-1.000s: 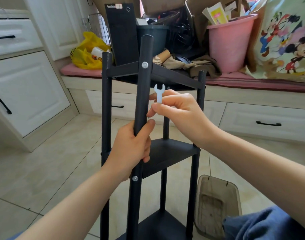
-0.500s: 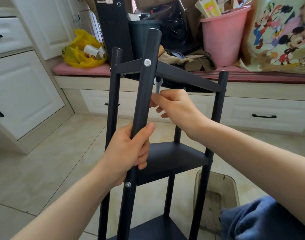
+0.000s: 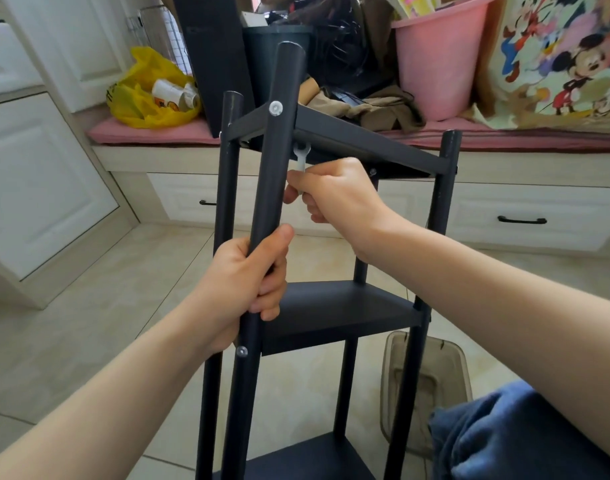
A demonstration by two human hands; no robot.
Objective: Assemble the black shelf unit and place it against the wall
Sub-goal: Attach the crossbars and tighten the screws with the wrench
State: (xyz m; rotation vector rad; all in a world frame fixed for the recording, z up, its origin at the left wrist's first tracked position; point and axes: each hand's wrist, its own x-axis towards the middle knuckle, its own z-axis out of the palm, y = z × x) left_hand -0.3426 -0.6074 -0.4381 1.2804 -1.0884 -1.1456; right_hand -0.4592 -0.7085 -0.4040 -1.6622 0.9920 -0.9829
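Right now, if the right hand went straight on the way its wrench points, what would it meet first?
The right hand grips the white wrench with its head pointing up. Straight on, it would first meet the underside of the top shelf, beside the front post; it may already touch.

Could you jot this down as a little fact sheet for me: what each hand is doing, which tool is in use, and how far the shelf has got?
Left hand: grips the front post of the black shelf unit
Right hand: pinches a small white wrench
Wrench position: head up under the top shelf, beside that post
Shelf state: four posts and three shelves joined
Nearby: clear plastic tub on the tiled floor; pink bucket on the bench behind
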